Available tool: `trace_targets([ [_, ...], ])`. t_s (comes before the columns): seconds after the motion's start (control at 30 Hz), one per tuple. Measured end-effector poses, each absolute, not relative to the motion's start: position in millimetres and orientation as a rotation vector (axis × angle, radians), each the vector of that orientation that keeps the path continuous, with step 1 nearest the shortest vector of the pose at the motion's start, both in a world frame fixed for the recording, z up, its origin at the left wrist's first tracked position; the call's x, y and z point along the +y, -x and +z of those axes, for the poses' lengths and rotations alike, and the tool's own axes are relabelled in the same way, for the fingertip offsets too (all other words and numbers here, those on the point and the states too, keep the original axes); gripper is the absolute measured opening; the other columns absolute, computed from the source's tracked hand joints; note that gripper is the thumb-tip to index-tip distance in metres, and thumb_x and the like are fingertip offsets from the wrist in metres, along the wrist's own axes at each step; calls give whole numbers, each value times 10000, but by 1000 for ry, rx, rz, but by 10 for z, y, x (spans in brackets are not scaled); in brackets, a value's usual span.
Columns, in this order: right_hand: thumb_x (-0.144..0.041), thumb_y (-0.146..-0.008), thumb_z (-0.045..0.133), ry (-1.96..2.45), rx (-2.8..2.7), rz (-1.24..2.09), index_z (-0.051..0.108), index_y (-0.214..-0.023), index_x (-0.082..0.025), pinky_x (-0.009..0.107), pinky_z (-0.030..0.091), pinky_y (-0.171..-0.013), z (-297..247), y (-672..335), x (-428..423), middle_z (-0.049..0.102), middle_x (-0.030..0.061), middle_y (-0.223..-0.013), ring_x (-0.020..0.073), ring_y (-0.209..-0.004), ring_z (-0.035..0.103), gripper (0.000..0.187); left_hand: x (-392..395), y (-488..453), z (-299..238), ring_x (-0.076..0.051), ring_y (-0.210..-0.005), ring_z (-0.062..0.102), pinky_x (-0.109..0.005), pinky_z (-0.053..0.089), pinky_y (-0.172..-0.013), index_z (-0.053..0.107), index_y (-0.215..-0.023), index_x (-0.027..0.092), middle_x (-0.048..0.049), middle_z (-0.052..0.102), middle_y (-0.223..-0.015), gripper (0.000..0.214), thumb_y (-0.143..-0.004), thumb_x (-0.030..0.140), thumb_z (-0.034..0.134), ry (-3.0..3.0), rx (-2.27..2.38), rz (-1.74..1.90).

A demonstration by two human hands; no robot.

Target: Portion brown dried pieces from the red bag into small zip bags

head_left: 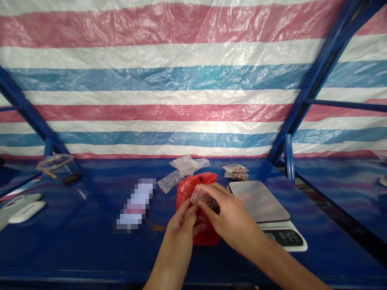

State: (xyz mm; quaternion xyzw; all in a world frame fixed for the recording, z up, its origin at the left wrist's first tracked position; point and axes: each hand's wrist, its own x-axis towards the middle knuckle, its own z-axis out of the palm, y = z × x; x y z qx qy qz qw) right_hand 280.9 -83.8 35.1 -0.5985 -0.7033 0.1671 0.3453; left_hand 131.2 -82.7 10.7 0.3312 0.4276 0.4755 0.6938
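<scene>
A small clear zip bag [198, 194] with dark brown contents is held between both hands above a red plastic bag [193, 184]. My left hand [183, 226] pinches the zip bag's near left edge, its lower fingers in front of the red bag. My right hand [226, 205] grips the zip bag from the right, thumb and fingers closed over it. The zip bag's contents are partly hidden by my right fingers. Just right of my right hand stands a kitchen scale [260, 199] with a metal plate, its display partly covered by my wrist.
Flat clear bags [184, 165] lie behind the red bag, and filled small bags [236, 172] behind the scale. A pixelated oblong [136, 205], a plastic cup [65, 171], a phone [18, 203] and a white case [27, 212] are left. Brown crumbs [158, 228] dot the blue table [90, 249].
</scene>
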Motion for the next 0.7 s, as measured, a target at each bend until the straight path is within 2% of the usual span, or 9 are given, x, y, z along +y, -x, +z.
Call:
trace_targets([
  [0.13,-304,-988,598,1607,-1852,432,673,-1311,-251,478,497,-1066,352,-2821,-830,689,97,-1325,299,-1238,634,335,-851,-1273,72,-205,-842,773,-364,624,-863,437,-1497,117,-188,757,-1202,638,-904,181,665,-637,976,1082],
  [0.23,-301,-961,641,1558,-1899,514,652,-1363,-274,479,492,-1082,345,-2828,-849,680,89,-1361,296,-1258,628,403,-866,-1275,95,-191,-899,773,-339,618,-899,426,-1493,137,-155,768,-1160,606,-919,137,619,-577,976,1067],
  [0.33,-295,-971,620,1467,-1932,580,634,-1401,-282,484,475,-1108,338,-2841,-874,678,91,-1382,289,-1279,619,430,-864,-1282,130,-201,-993,769,-337,599,-959,390,-1524,168,-140,762,-1179,666,-901,114,621,-553,992,1046],
  [0.53,-284,-936,662,1405,-1821,669,629,-1415,-291,467,489,-1096,353,-2875,-889,687,84,-1389,287,-1258,650,481,-846,-1245,149,-185,-846,772,-335,614,-822,364,-1557,230,-168,693,-1342,774,-849,173,671,-652,992,1021],
  [0.63,-285,-898,702,1434,-1747,712,615,-1431,-269,459,487,-1106,366,-2878,-893,678,89,-1403,290,-1279,641,540,-849,-1239,139,-189,-849,770,-339,605,-823,357,-1563,229,-171,693,-1343,823,-816,170,697,-695,1015,997],
  [0.7,-306,-923,669,1437,-1693,775,613,-1430,-248,440,504,-1090,374,-2878,-897,685,92,-1392,277,-1262,655,513,-858,-1242,125,-194,-855,772,-354,604,-848,348,-1569,223,-171,709,-1313,819,-829,195,698,-718,1024,981],
])
